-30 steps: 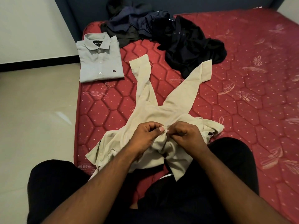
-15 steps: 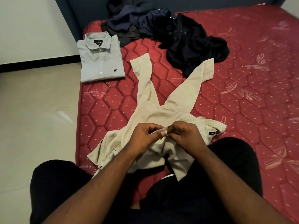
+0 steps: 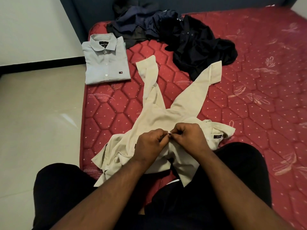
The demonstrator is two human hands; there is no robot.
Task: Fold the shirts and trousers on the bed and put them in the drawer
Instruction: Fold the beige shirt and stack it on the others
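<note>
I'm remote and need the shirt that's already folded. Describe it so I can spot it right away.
Start at the red quilted mattress and go to its far left corner by the floor. There lies the pale blue folded shirt, a neat rectangle, collar up, buttoned, with a small dark label at the neck. Unlike the crumpled dark clothes pile beside it and the spread cream shirt, it is flat and squared.

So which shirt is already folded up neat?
The light grey-blue shirt by the mattress's left edge, a buttoned flat rectangle. The cream shirt sprawls with both hands pinching it, and the dark clothes lie heaped.
</note>
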